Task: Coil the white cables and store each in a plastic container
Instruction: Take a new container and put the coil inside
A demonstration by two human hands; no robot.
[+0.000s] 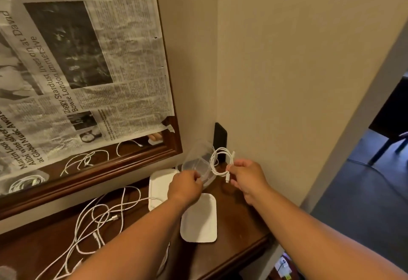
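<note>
Overhead, a big wood-framed mirror (92, 153) leans against the beige wall (287, 58), most of its glass covered with sheets of newspaper (77, 58). Below it runs a dark wooden table (238, 224). Loose white cables (97, 220) sprawl in a tangle over the table's left part, one strand reaching a white lid (160, 185) that lies flat near the wall. A second white lid (198, 218) lies nearer the table's front edge, partly under the left forearm. Above the far end of the table, the left hand (185, 188) is closed on the near rim of a clear plastic container (198, 160), holding it tilted off the table. Just beside the container, to its right, the right hand (245, 178) pinches a coiled white cable (220, 161) between thumb and fingers; the coil stands upright at the container's edge, one plug end hanging down below the pinch. A small black object (220, 138) stands in the corner behind the coil.
</note>
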